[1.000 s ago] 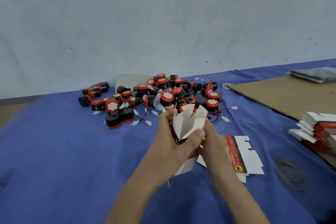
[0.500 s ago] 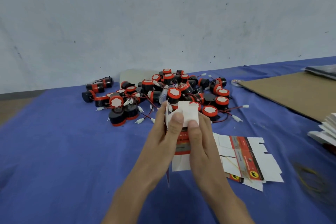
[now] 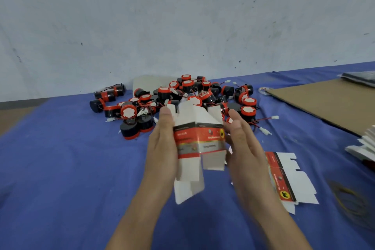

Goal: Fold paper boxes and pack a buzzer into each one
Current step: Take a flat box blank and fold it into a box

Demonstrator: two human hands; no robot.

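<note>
Between my hands I hold a red, grey and white paper box above the blue cloth, opened into a sleeve with its white flaps loose at top and bottom. My left hand grips its left side, thumb up along the edge and fingers hidden behind it. My right hand lies against the right side with fingers fairly straight. Just beyond the box sits a pile of black and red buzzers with red wires and white plugs.
Flat box blanks lie on the blue cloth right of my right hand. A stack of blanks sits at the right edge, with rubber bands in front. A brown cardboard sheet lies at back right. A wall stands behind.
The box has opened from a folded bundle with closed top flaps into a wider sleeve. My hands have moved apart to its two sides, and the view has shifted closer.
</note>
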